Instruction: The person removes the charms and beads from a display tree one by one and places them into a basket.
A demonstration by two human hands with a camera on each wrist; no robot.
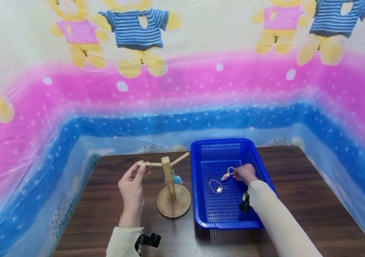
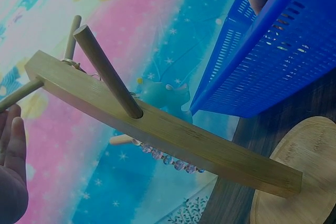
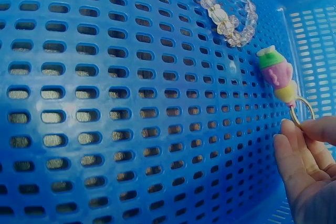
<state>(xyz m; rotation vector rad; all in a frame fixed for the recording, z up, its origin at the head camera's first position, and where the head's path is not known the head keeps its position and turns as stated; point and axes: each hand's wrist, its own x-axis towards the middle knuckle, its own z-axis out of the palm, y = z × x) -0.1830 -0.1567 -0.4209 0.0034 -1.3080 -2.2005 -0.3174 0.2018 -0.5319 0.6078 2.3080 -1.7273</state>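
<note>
In the head view my left hand (image 1: 134, 184) pinches the end of a peg on a wooden stand (image 1: 168, 180) with a round base. A blue charm (image 1: 178, 179) hangs on that stand, and a beaded bracelet (image 2: 165, 159) shows behind its post in the left wrist view. My right hand (image 1: 246, 172) is inside the blue basket (image 1: 198, 214), thumb and fingers pinching the metal ring of a keychain (image 3: 278, 74) with a pink, green and yellow figure. Near it on the basket floor lies a clear beaded bracelet (image 3: 236, 14).
A dark wooden table (image 1: 95, 210) carries the stand on the left and the basket close to its right. Behind the table hangs a printed curtain (image 1: 182, 78) with bears. Other pegs (image 1: 180, 158) stick out from the post.
</note>
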